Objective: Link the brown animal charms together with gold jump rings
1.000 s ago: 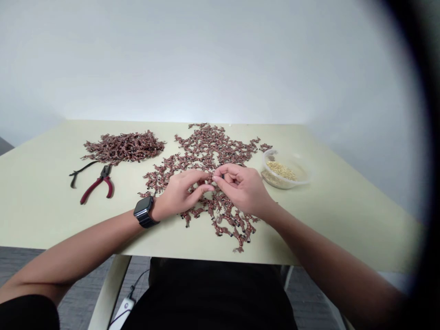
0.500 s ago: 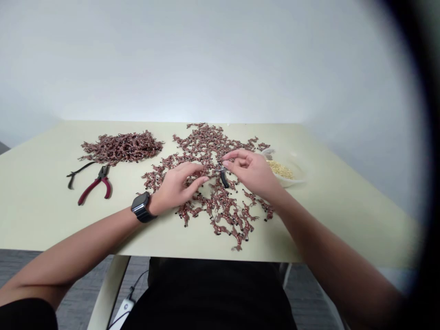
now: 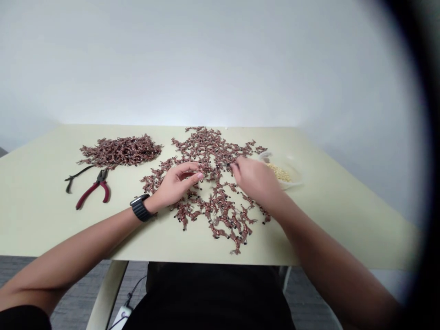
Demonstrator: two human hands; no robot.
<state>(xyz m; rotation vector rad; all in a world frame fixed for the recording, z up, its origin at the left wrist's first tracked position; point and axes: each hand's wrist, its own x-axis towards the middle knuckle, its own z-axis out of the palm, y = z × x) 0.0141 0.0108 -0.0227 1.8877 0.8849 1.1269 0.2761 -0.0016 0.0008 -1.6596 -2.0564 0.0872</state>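
Observation:
A wide spread of small brown horse-shaped charms [image 3: 220,206] covers the middle of the pale table [image 3: 34,215]. My left hand [image 3: 177,183], with a black watch on its wrist, rests on the spread's left part. Its fingers are loosely curled and apart from the thumb, and nothing shows between them. My right hand [image 3: 256,181] hovers low over the right part of the spread, fingertips pointing left. It is smeared by motion, so its grip does not show.
A heap of the same charms [image 3: 120,150] lies at the back left. Red-handled pliers [image 3: 92,190] and a black tool [image 3: 76,175] lie in front of it. A clear bowl [image 3: 294,176] of small gold pieces sits just right of my right hand.
My hands were pinched together over one charm and have parted. The right hand carried the charm to the right and has dropped low over the spread. The left hand has relaxed.

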